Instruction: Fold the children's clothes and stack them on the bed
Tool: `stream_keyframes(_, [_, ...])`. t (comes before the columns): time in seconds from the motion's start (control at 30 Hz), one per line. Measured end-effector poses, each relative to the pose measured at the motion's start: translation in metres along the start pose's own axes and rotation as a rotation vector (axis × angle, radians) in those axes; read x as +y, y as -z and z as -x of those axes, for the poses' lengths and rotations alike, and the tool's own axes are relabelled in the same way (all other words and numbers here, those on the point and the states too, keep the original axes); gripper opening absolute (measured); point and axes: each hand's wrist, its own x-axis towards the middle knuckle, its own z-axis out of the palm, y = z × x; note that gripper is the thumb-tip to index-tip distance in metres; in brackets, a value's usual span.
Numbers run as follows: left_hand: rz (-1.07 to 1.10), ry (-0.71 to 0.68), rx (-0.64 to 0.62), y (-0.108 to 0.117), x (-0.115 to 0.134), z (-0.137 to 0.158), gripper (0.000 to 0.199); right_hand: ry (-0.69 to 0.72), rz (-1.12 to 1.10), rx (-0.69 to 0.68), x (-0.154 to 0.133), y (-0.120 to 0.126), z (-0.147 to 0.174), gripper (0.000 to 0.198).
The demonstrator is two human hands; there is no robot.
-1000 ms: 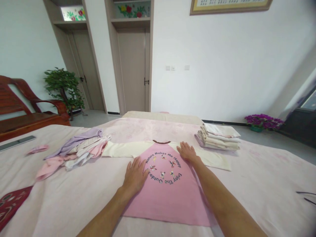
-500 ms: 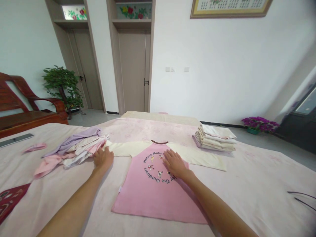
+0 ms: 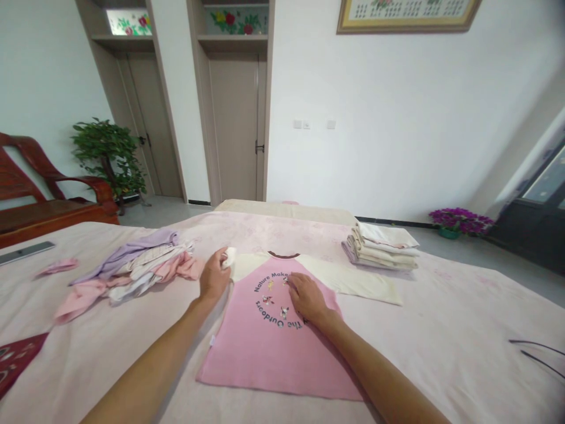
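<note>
A pink shirt with cream sleeves and printed lettering lies flat on the bed-like covered surface, its dark collar away from me. My left hand is closed on the end of the left sleeve, lifted and bent in toward the shirt's body. Flat on the chest print rests my right hand, fingers spread, hiding part of the lettering. The right sleeve stretches out to the side.
Left of the shirt lies a loose heap of clothes. A stack of folded clothes stands at the right. Also on the pale cloth are a phone-like slab, a dark red item and thin dark arms, perhaps of glasses.
My left hand has moved right and up from beside the heap, bringing the sleeve end inward. The right hand stays on the shirt's chest.
</note>
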Motion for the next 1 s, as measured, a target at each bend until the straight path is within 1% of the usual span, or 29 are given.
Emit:
stream_keyframes(0.07, [0.153, -0.092, -0.238, -0.010, 0.016, 0.017, 0.064, -0.041, -0.044, -0.028, -0.012, 0.004, -0.004, 0.037])
stream_keyframes(0.1, [0.185, -0.123, -0.328, -0.013, 0.021, 0.025, 0.066, -0.071, -0.052, -0.050, -0.018, 0.006, -0.007, 0.036])
stream_keyframes(0.13, [0.188, -0.142, -0.383, -0.013, 0.023, 0.033, 0.065, -0.101, -0.054, -0.073, -0.024, 0.008, -0.010, 0.035])
stream_keyframes(0.17, [0.168, -0.146, -0.401, -0.010, 0.024, 0.040, 0.061, -0.125, -0.053, -0.092, -0.028, 0.009, -0.014, 0.035])
stream_keyframes(0.23, [0.084, -0.123, -0.376, 0.004, 0.020, 0.053, 0.050, -0.161, -0.057, -0.114, -0.035, 0.009, -0.024, 0.038])
stream_keyframes(0.3, [-0.053, -0.105, -0.368, 0.026, 0.014, 0.065, 0.034, -0.202, -0.067, -0.130, -0.037, 0.006, -0.035, 0.044])
stream_keyframes(0.37, [-0.204, -0.112, -0.399, 0.049, 0.009, 0.079, 0.022, -0.255, -0.079, -0.136, -0.039, 0.001, -0.048, 0.044])
stream_keyframes(0.47, [-0.344, -0.123, -0.489, 0.075, 0.008, 0.101, 0.023, -0.309, -0.113, -0.144, -0.043, -0.009, -0.063, 0.036])
stream_keyframes(0.53, [-0.385, -0.114, -0.540, 0.084, 0.012, 0.114, 0.025, -0.318, -0.153, -0.146, -0.046, -0.015, -0.070, 0.030])
stream_keyframes(0.6, [-0.416, -0.102, -0.564, 0.087, 0.016, 0.123, 0.023, -0.321, -0.218, -0.133, -0.049, -0.018, -0.076, 0.020])
stream_keyframes(0.67, [-0.425, -0.096, -0.583, 0.088, 0.018, 0.127, 0.020, -0.327, -0.313, -0.085, -0.051, -0.019, -0.081, 0.016])
stream_keyframes(0.7, [-0.412, -0.092, -0.595, 0.087, 0.019, 0.128, 0.018, -0.333, -0.370, -0.048, -0.050, -0.019, -0.084, 0.017])
stream_keyframes(0.8, [-0.333, -0.040, -0.624, 0.087, 0.021, 0.128, 0.014, -0.358, -0.546, 0.099, -0.043, -0.012, -0.095, 0.027])
stream_keyframes(0.9, [-0.260, 0.007, -0.623, 0.087, 0.027, 0.127, 0.011, -0.379, -0.680, 0.252, -0.028, 0.003, -0.110, 0.035])
stream_keyframes(1.0, [-0.194, -0.013, -0.618, 0.085, 0.042, 0.127, 0.007, -0.376, -0.737, 0.387, -0.008, 0.023, -0.122, 0.039])
